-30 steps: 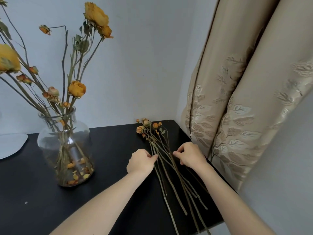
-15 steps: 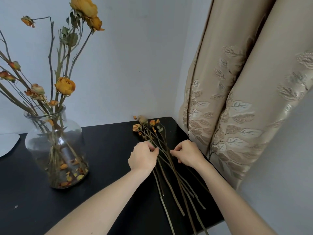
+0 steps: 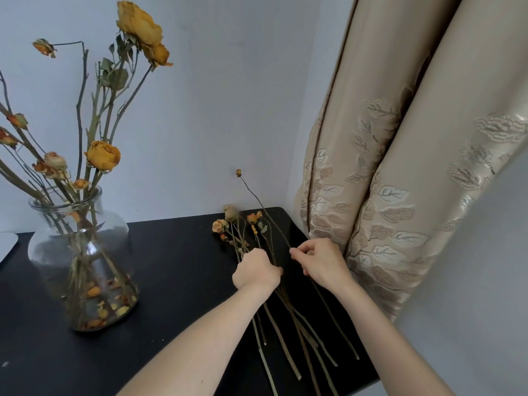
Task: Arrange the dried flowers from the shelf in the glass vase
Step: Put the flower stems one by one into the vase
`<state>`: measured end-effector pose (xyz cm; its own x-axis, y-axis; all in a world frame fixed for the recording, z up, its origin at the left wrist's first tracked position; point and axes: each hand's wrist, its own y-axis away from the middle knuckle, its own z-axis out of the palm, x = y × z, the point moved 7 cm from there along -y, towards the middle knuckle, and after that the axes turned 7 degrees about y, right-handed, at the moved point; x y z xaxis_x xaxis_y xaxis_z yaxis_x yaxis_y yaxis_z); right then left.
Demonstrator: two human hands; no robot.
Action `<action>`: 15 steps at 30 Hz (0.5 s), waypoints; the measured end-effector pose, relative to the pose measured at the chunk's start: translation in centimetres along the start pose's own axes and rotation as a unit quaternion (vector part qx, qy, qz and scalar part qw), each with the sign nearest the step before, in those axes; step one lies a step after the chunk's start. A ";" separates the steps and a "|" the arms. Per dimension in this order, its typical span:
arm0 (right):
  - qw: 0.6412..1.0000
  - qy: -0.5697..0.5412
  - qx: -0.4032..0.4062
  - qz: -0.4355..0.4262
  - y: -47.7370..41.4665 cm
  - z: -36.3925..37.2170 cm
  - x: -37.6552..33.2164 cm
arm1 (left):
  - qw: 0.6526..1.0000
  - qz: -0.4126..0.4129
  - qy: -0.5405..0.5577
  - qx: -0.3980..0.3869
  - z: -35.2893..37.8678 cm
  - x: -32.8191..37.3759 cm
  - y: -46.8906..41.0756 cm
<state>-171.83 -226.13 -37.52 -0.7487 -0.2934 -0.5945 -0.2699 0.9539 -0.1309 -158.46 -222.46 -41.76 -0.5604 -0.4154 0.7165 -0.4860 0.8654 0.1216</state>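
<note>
left hand (image 3: 256,271), right hand (image 3: 321,264) pinching dried stems (image 3: 288,310)

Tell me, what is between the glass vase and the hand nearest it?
Nothing: only bare black shelf top lies between the vase and the left hand, as the head view shows.

Glass vase (image 3: 83,252) holds upright yellow flowers (image 3: 103,155); loose dried stems (image 3: 294,315) lie flat rightward, 1 stem (image 3: 257,197) tilted upward.
</note>
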 end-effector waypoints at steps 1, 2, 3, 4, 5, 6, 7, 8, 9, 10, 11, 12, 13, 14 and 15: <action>1.000 -0.003 0.002 0.003 0.0 -0.2 0.1 | 1.000 -0.009 0.011 -0.001 -0.1 -0.1 0.0; 1.000 -0.006 0.004 0.005 0.1 -0.3 0.1 | 1.000 -0.018 0.026 -0.001 -0.2 -0.2 0.1; 1.000 -0.009 0.005 0.005 0.1 -0.4 0.1 | 0.999 -0.027 0.044 -0.002 -0.5 -0.3 0.1; 1.000 -0.013 0.008 0.004 0.1 -0.5 0.0 | 0.997 -0.034 0.066 -0.004 -0.6 -0.4 0.1; 1.000 -0.018 0.012 0.002 0.2 -0.7 -0.1 | 0.995 -0.040 0.091 -0.009 -0.7 -0.5 0.1; 1.000 -0.023 0.016 -0.001 0.2 -0.8 -0.2 | 0.992 -0.042 0.119 -0.014 -0.8 -0.4 0.1; 0.999 -0.027 0.022 -0.004 0.2 -0.9 -0.3 | 0.988 -0.043 0.148 -0.018 -0.9 -0.3 0.1; 0.999 -0.030 0.029 -0.007 0.3 -1.0 -0.4 | 0.984 -0.041 0.175 -0.020 -1.1 -0.2 0.1; 0.999 -0.032 0.036 -0.011 0.3 -1.1 -0.5 | 0.979 -0.038 0.197 -0.020 -1.4 -0.1 0.1; 0.998 -0.036 0.042 -0.013 0.3 -1.2 -0.7 | 0.976 -0.036 0.215 -0.019 -1.8 0.0 0.1; 0.998 -0.042 0.048 -0.015 0.3 -1.3 -0.8 | 0.972 -0.035 0.230 -0.016 -2.1 0.0 0.2; 0.997 -0.050 0.056 -0.016 0.3 -1.4 -0.9 | 0.969 -0.035 0.246 -0.012 -2.6 -0.1 0.2; 0.996 -0.060 0.064 -0.016 0.3 -1.5 -1.1 | 0.965 -0.034 0.261 -0.006 -3.2 -0.1 0.3; 0.995 -0.071 0.071 -0.015 0.4 -1.6 -1.2 | 0.961 -0.033 0.276 0.002 -3.8 -0.1 0.5; 0.993 -0.084 0.080 -0.015 0.4 -1.6 -1.5 | 0.956 -0.032 0.291 0.009 -4.5 -0.2 0.7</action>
<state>-171.85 -225.39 -35.40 -0.6268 -0.3197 -0.7105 -0.1802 0.9467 -0.2670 -155.66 -220.51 -38.70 -0.0633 -0.2358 0.9697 -0.5217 0.8362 0.1692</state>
